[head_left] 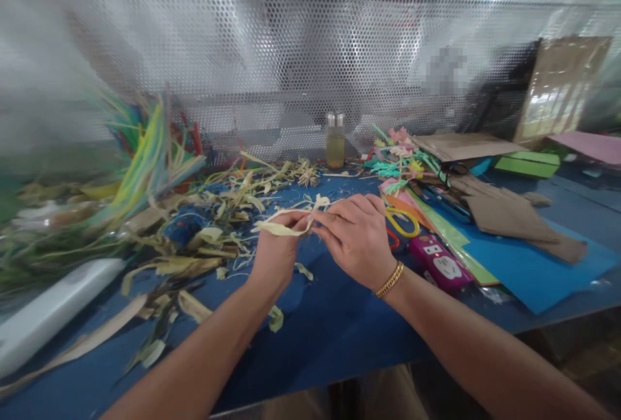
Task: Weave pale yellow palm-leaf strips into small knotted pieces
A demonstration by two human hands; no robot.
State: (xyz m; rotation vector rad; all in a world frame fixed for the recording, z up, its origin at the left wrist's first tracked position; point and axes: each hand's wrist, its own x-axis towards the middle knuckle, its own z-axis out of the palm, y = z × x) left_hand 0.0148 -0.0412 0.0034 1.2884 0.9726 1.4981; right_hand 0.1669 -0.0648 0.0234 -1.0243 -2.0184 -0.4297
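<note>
A pale yellow-green strip of dried husk [279,228] is held above the blue table, its loose end curling out to the left. My left hand [277,248] is closed on the strip from below. My right hand [359,235], with a gold bracelet at its wrist, pinches the same strip where the two hands meet; its fingertips press close to the left fingers. A small frayed cream tip [321,201] sticks up above the pinch. The exact grip between the fingertips is partly hidden.
Heaps of husk scraps [228,206] cover the table's left side, near a white elongated object [58,310]. Yellow-handled scissors [405,221], a magenta power strip [439,261] and coloured paper [528,271] lie right. A glass jar [334,143] stands before the perforated metal screen [291,51].
</note>
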